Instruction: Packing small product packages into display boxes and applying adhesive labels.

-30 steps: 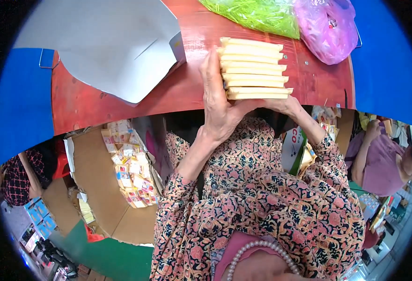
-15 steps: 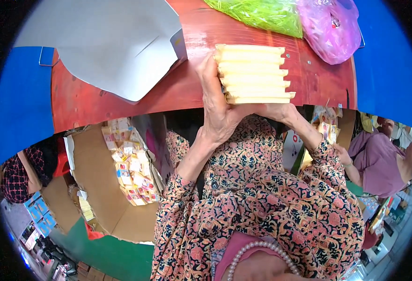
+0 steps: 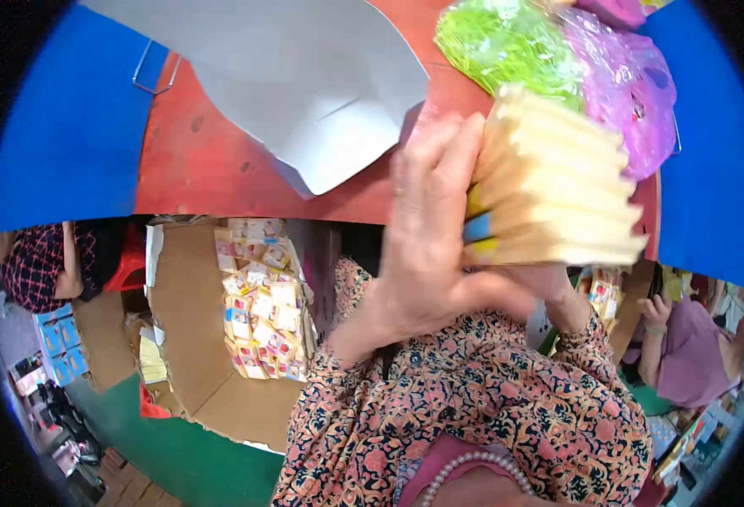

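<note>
A stack of pale yellow flat packets (image 3: 558,186) is up close to the camera, tilted and blurred, above the red table (image 3: 211,160). My left hand (image 3: 427,245) grips its left side, with the fingers up along the edge. My right hand (image 3: 562,291) is mostly hidden under the stack and supports it from below. Coloured packet edges show at the stack's lower left. Both forearms wear flowered sleeves.
A large pale grey sheet of card (image 3: 304,76) lies on the table, with a green plastic bag (image 3: 507,42) and a purple one (image 3: 634,101) at the far right. Blue cloth (image 3: 68,135) flanks the table. Below, a brown carton holds several small packets (image 3: 262,304). Other people sit at left (image 3: 42,262) and right (image 3: 693,355).
The stack has come up off the table toward the camera and tilted. Both hands rose with it, and the view has shifted slightly.
</note>
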Demonstrator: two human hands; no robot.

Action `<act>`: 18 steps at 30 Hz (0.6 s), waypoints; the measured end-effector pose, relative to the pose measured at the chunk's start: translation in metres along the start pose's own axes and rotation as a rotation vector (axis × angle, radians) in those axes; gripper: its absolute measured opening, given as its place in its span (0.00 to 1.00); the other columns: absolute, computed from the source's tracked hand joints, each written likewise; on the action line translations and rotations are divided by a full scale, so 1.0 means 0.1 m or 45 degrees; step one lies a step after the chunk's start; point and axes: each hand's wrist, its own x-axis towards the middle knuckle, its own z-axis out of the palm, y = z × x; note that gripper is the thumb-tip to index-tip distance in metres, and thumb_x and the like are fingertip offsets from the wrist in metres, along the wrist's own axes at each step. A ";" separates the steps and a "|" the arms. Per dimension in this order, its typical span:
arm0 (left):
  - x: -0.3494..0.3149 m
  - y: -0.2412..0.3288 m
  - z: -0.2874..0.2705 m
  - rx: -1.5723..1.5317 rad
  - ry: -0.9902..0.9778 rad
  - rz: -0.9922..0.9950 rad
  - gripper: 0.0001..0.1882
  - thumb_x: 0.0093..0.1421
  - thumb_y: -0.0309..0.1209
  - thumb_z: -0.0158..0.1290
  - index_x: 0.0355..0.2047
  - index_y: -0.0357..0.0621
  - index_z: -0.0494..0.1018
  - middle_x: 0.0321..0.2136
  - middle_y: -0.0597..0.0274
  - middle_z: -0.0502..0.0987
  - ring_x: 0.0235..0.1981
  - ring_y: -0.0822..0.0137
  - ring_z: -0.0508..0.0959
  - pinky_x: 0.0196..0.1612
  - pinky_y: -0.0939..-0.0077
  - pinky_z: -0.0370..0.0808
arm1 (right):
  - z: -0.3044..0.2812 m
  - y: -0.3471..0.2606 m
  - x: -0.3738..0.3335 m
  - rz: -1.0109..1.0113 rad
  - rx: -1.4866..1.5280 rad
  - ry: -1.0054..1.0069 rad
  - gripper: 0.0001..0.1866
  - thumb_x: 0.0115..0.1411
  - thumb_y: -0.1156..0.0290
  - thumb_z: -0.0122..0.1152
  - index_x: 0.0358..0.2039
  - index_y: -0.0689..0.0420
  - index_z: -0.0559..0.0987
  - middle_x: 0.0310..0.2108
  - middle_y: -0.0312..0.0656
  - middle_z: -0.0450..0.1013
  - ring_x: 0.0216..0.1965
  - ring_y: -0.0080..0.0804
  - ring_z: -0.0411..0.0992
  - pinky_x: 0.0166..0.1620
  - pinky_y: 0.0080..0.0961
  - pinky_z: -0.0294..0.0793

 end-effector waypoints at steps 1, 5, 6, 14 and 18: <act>0.08 -0.02 -0.19 0.136 -0.007 0.106 0.49 0.46 0.61 0.54 0.53 0.28 0.59 0.48 0.41 0.63 0.52 0.48 0.63 0.54 0.59 0.61 | 0.00 -0.23 0.12 -0.081 -0.039 0.052 0.24 0.50 0.65 0.64 0.48 0.59 0.72 0.46 0.41 0.71 0.49 0.32 0.68 0.51 0.31 0.68; 0.26 -0.18 -0.75 0.483 0.471 0.083 0.29 0.55 0.48 0.51 0.46 0.34 0.70 0.49 0.45 0.66 0.55 0.49 0.63 0.56 0.57 0.59 | 0.06 -0.94 0.63 0.241 1.526 -0.212 0.25 0.49 0.68 0.60 0.47 0.66 0.69 0.42 0.45 0.72 0.40 0.32 0.73 0.45 0.28 0.73; 0.25 -0.24 -0.90 0.732 0.348 0.072 0.23 0.55 0.42 0.52 0.45 0.36 0.71 0.50 0.47 0.66 0.55 0.48 0.63 0.56 0.57 0.59 | 0.12 -1.02 0.72 0.386 1.741 -0.271 0.25 0.50 0.68 0.60 0.47 0.66 0.69 0.41 0.45 0.72 0.40 0.32 0.74 0.46 0.29 0.73; -0.10 -0.60 -1.12 0.787 0.142 -0.100 0.16 0.50 0.27 0.54 0.41 0.34 0.72 0.54 0.40 0.61 0.50 0.45 0.69 0.45 0.62 0.72 | 0.68 -1.01 1.53 0.344 2.138 -0.173 0.21 0.52 0.72 0.61 0.46 0.62 0.68 0.40 0.45 0.73 0.41 0.36 0.74 0.48 0.35 0.74; -0.07 -0.52 -1.07 0.529 0.330 -0.325 0.15 0.51 0.27 0.53 0.40 0.34 0.71 0.52 0.40 0.63 0.47 0.44 0.71 0.43 0.62 0.73 | 0.81 -0.85 1.77 0.489 2.089 -0.002 0.22 0.52 0.71 0.64 0.47 0.58 0.70 0.41 0.43 0.73 0.44 0.36 0.73 0.49 0.41 0.72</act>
